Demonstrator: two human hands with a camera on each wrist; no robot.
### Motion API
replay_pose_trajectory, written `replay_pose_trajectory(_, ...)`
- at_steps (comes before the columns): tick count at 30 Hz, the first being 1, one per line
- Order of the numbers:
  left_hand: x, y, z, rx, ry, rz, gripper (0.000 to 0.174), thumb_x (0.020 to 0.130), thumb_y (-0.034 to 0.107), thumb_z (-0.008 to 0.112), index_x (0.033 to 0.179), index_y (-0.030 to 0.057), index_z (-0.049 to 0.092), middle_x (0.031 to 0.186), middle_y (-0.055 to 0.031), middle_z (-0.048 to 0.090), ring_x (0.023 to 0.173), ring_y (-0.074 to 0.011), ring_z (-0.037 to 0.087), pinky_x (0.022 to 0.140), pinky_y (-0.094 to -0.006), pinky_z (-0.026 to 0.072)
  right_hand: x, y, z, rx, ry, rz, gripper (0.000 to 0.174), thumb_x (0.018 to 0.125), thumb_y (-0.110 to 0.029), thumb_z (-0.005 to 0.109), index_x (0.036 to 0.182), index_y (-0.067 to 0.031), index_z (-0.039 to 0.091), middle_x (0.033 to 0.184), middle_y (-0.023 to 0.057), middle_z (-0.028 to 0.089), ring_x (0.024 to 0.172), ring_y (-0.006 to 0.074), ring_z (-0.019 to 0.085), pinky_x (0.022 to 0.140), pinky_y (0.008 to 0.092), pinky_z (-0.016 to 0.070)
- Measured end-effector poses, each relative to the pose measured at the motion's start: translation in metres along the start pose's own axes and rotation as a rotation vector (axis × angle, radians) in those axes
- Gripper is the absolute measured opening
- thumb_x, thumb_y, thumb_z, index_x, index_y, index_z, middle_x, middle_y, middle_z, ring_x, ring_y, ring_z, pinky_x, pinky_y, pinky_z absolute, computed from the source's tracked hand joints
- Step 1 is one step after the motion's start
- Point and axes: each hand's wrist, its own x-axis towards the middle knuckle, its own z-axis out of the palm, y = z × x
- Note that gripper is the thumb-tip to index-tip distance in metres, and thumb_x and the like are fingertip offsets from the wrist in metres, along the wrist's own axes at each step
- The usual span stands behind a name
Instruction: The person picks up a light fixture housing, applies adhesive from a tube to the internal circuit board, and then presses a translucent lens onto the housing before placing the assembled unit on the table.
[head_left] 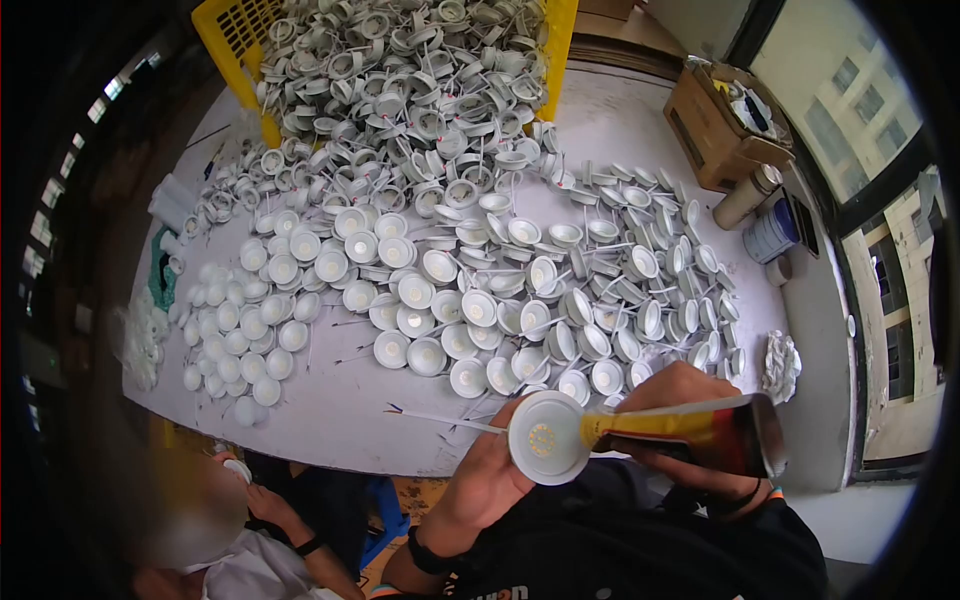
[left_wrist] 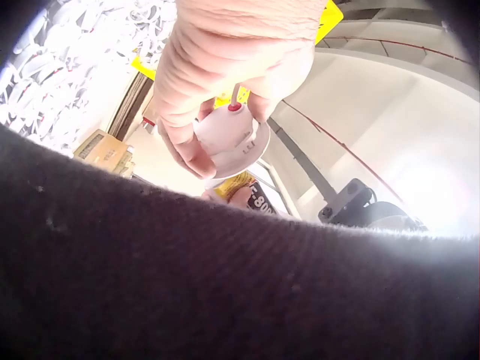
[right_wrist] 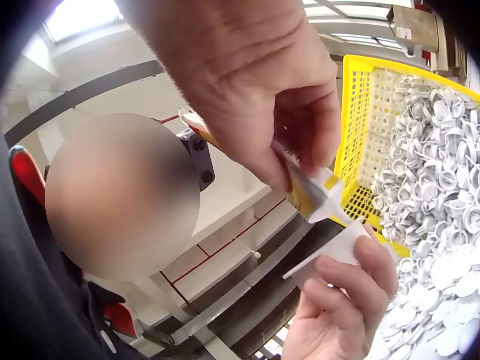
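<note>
Lamp cup [head_left: 568, 466], white with a round patch of yellow chips [head_left: 542, 440] in its face, is held in the head view by the left hand [head_left: 482, 482] just off the near edge of the table [head_left: 350, 420], face turned up towards the wearer, its cable [head_left: 445, 418] running out to the left. The right hand [head_left: 672, 388] is curled round a yellow and black tube [head_left: 705, 432], whose front end lines up with the cup's right rim. If the tube holds adhesive, as seems likely, a light, even squeeze along the rim would serve best, keeping the chips clean. From the left wrist, thumb and fingers of the left hand grip the cup's back around a red grommet [left_wrist: 235, 106]; holding it there looks sensible, since the face stays free, though the cable should not be pinched or bent hard. From the right wrist, the right hand pinches the tube near its front, and a pale nozzle [right_wrist: 341, 215] points at the cup; whether it touches, I cannot tell. Steadying the tube and turning the cup under it should give the neatest line, with the tip close but not scraping.
</note>
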Motion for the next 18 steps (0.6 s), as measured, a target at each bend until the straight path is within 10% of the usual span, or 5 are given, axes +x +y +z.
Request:
replay_pose_trajectory(7, 0.003, -0.006, -0.001, -0.023, 0.173, 0.026, 0.052, 0.083, 0.039, 0.031, 0.121, 0.0045, 0.026, 0.121, -0.0125, 0.033, 0.109, -0.0250, 0.036, 0.087, -0.0402, 0.0331, 0.001, 0.003, 0.014, 0.320, -0.114, 0.225, 0.016, 0.065, -0.006, 0.064, 0.079, -0.0017, 0.057, 0.076, 0.0065, 0.055, 0.072, 0.0159, 0.053, 0.063, 0.0263, 0.0405)
replay_pose_trajectory(18, 0.006, -0.006, -0.001, -0.075, 0.111, -0.007, 0.052, 0.083, 0.038, 0.029, 0.121, 0.0029, 0.024, 0.119, -0.0147, 0.035, 0.101, -0.0287, 0.043, 0.080, -0.0375, 0.0392, 0.007, 0.043, 0.046, 0.526, 0.282, 0.188, 0.020, 0.068, -0.005, 0.058, 0.085, -0.0001, 0.048, 0.081, 0.0075, 0.050, 0.073, 0.0138, 0.050, 0.064, 0.0254, 0.0417)
